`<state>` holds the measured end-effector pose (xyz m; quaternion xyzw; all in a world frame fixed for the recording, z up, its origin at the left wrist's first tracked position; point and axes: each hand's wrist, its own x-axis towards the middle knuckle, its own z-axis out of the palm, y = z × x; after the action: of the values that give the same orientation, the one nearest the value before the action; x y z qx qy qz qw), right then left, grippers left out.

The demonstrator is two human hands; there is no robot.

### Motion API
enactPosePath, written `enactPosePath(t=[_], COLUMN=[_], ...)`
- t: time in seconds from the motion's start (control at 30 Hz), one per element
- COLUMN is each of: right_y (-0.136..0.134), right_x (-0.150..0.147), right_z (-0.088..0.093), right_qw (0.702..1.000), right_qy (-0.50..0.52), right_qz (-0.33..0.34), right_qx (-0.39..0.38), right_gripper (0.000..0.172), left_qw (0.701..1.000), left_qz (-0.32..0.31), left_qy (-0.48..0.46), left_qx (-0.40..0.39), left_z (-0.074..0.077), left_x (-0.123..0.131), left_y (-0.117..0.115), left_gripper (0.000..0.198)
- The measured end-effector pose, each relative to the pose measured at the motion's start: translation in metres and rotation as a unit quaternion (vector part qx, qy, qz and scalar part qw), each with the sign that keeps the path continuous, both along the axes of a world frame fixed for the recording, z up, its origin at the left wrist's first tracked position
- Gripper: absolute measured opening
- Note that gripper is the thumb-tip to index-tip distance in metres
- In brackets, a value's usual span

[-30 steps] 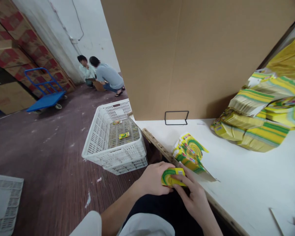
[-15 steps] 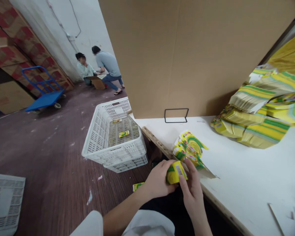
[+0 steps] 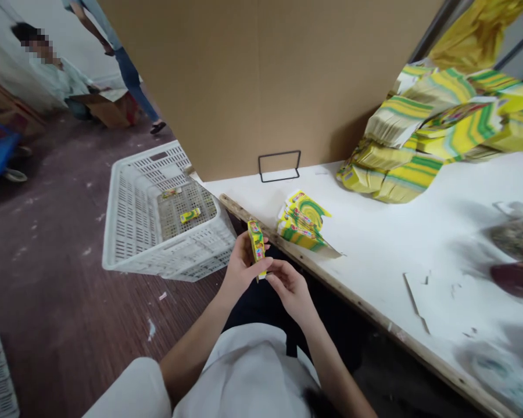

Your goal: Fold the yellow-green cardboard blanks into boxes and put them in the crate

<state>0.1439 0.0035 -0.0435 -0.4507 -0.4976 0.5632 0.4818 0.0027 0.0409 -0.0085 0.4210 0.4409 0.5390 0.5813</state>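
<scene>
A small yellow-and-green carton (image 3: 257, 247) stands upright between my two hands, just off the near edge of the white table (image 3: 387, 244). My left hand (image 3: 239, 270) wraps its left side with curled fingers. My right hand (image 3: 287, 284) pinches its lower end from the right. A short stack of flat yellow-green carton blanks (image 3: 303, 223) lies on the table a little to the right of my hands.
A white slotted crate (image 3: 131, 232) sits on the floor to the left with a few small cartons (image 3: 190, 215) inside. A tall brown cardboard sheet (image 3: 261, 75) stands behind the table. Heaped yellow-green blanks (image 3: 422, 133) fill the far right. Two people are at the far left.
The carton has turned from lying across my hands to standing on end. My view has swung right and down, so the crate and people have slid left in the picture.
</scene>
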Motion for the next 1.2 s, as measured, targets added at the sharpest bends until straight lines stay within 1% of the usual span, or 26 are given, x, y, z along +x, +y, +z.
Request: enactPosePath(t=[0.07,0.1,0.13,0.17,0.2,0.23,0.27,0.3,0.33,0.37,0.4,0.43,0.5,0.53,0.57,0.67,0.73,0.8,0.9,1.0,1.07,1.13,1.2], right_y=[0.0,0.001,0.002,0.004,0.008,0.012,0.018,0.025,0.034,0.042,0.05,0.058,0.072,0.077,0.081,0.089,0.089,0.088,0.085,0.086,0.085,0.082,0.074], right_x=[0.01,0.016,0.023,0.03,0.037,0.045,0.052,0.06,0.066,0.072,0.076,0.078,0.08,0.08,0.079,0.08,0.082,0.082,0.078,0.075,0.075,0.075,0.072], right_z=[0.006,0.011,0.017,0.024,0.031,0.039,0.045,0.051,0.055,0.057,0.056,0.054,0.044,0.037,0.03,0.012,0.005,0.004,0.005,0.01,0.015,0.022,0.029], right_qw=[0.998,0.996,0.993,0.989,0.984,0.976,0.963,0.945,0.923,0.897,0.871,0.846,0.801,0.787,0.775,0.758,0.756,0.759,0.772,0.798,0.817,0.837,0.862], right_qy=[-0.061,-0.086,-0.108,-0.129,-0.152,-0.18,-0.213,-0.251,-0.297,-0.346,-0.397,-0.448,-0.534,-0.563,-0.578,-0.595,-0.592,-0.586,-0.567,-0.529,-0.498,-0.454,-0.398], right_qz=[-0.005,-0.008,-0.014,-0.027,-0.05,-0.084,-0.125,-0.17,-0.212,-0.245,-0.265,-0.27,-0.258,-0.239,-0.244,-0.242,-0.24,-0.24,-0.25,-0.26,-0.267,-0.286,-0.297], right_qx=[0.019,0.032,0.047,0.062,0.079,0.095,0.109,0.119,0.125,0.125,0.118,0.107,0.085,0.079,0.076,0.114,0.14,0.153,0.143,0.125,0.117,0.107,0.103], right_gripper=[0.026,0.025,0.024,0.023,0.021,0.02,0.02,0.02,0.021,0.023,0.027,0.031,0.038,0.036,0.035,0.036,0.036,0.036,0.033,0.032,0.035,0.04,0.044], left_qw=[0.998,0.997,0.998,0.995,0.982,0.962,0.939,0.921,0.907,0.9,0.903,0.907,0.912,0.913,0.916,0.926,0.934,0.942,0.953,0.96,0.965,0.974,0.982], left_qz=[-0.037,-0.029,0.0,0.069,0.16,0.235,0.292,0.323,0.342,0.34,0.318,0.275,0.229,0.213,0.201,0.167,0.146,0.126,0.095,0.072,0.059,0.033,-0.002], left_qy=[0.027,0.026,0.011,-0.027,-0.081,-0.134,-0.173,-0.201,-0.212,-0.212,-0.206,-0.202,-0.204,-0.206,-0.209,-0.213,-0.211,-0.206,-0.195,-0.183,-0.175,-0.165,-0.163], left_qx=[-0.046,-0.061,-0.068,-0.062,-0.049,-0.045,-0.055,-0.087,-0.127,-0.169,-0.204,-0.248,-0.273,-0.279,-0.278,-0.262,-0.247,-0.232,-0.214,-0.2,-0.186,-0.152,-0.1], left_z=[0.002,0.004,0.005,0.007,0.008,0.009,0.009,0.009,0.008,0.006,0.004,0.002,-0.005,-0.009,-0.012,-0.019,-0.021,-0.021,-0.022,-0.026,-0.03,-0.033,-0.033], left_x=[-0.013,-0.022,-0.033,-0.045,-0.056,-0.067,-0.076,-0.082,-0.084,-0.083,-0.079,-0.071,-0.052,-0.042,-0.033,-0.015,-0.009,-0.005,0.001,0.006,0.008,0.009,0.012], left_y=[0.007,0.012,0.018,0.025,0.032,0.038,0.044,0.048,0.05,0.049,0.046,0.041,0.031,0.028,0.026,0.027,0.03,0.03,0.028,0.022,0.019,0.017,0.018], left_gripper=[0.064,0.064,0.063,0.059,0.049,0.043,0.044,0.048,0.048,0.043,0.032,0.024,0.017,0.015,0.014,0.013,0.015,0.019,0.028,0.039,0.046,0.053,0.064])
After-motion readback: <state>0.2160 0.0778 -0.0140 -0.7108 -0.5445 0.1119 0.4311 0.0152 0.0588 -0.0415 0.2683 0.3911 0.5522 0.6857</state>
